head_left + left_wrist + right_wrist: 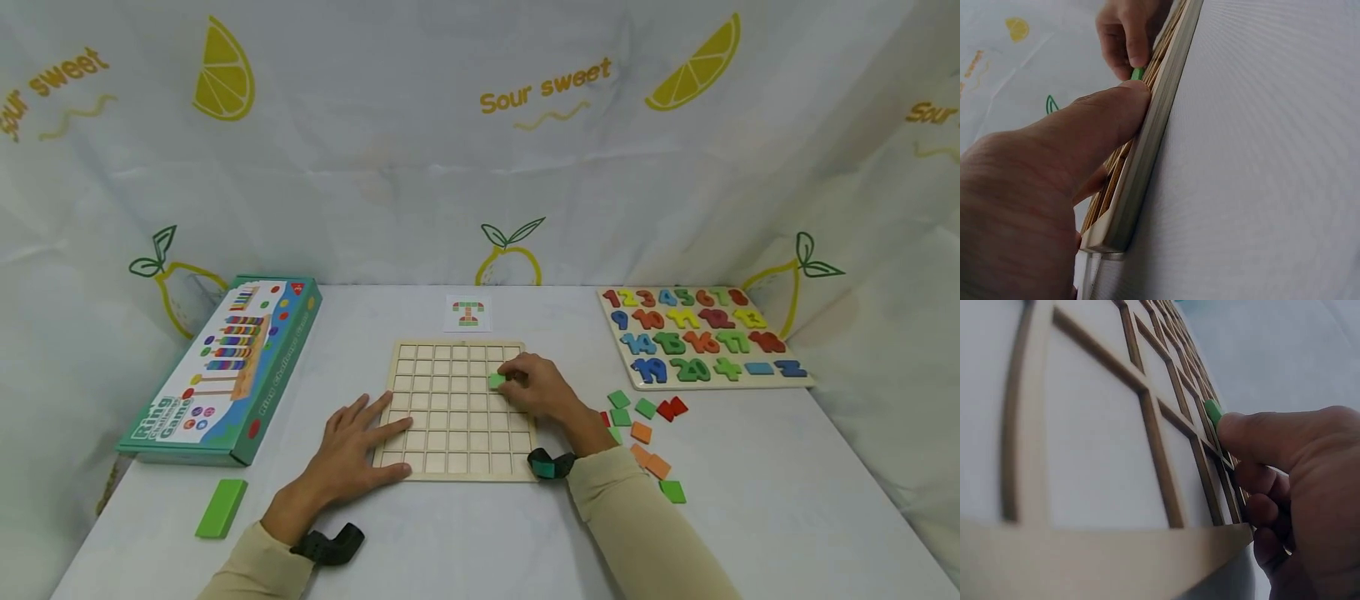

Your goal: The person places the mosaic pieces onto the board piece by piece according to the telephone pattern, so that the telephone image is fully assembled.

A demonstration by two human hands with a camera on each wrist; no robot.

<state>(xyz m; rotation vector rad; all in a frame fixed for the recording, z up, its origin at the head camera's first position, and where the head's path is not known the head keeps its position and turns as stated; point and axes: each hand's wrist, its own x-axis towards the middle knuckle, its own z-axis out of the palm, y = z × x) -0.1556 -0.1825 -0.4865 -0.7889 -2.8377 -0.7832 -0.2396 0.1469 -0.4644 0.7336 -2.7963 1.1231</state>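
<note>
A wooden grid board (pixel 459 421) with square cells lies on the table in front of the person. Between thumb and fingers, the right hand (pixel 536 387) pinches a green square tile (pixel 497 381) over the board's upper right cells. In the right wrist view the green tile (pixel 1213 411) is right at the grid bars, with the thumb against it. The left hand (pixel 347 454) rests on the board's left edge, fingers spread. Seen from the left wrist, its thumb (pixel 1104 119) lies on the board's rim (pixel 1147 150).
Loose green, red and orange tiles (pixel 641 432) lie right of the board. A pattern card (pixel 468 314) lies behind it. At the back right is a number puzzle board (pixel 693 342); on the left, a game box (pixel 221 375) and a green block (pixel 221 508).
</note>
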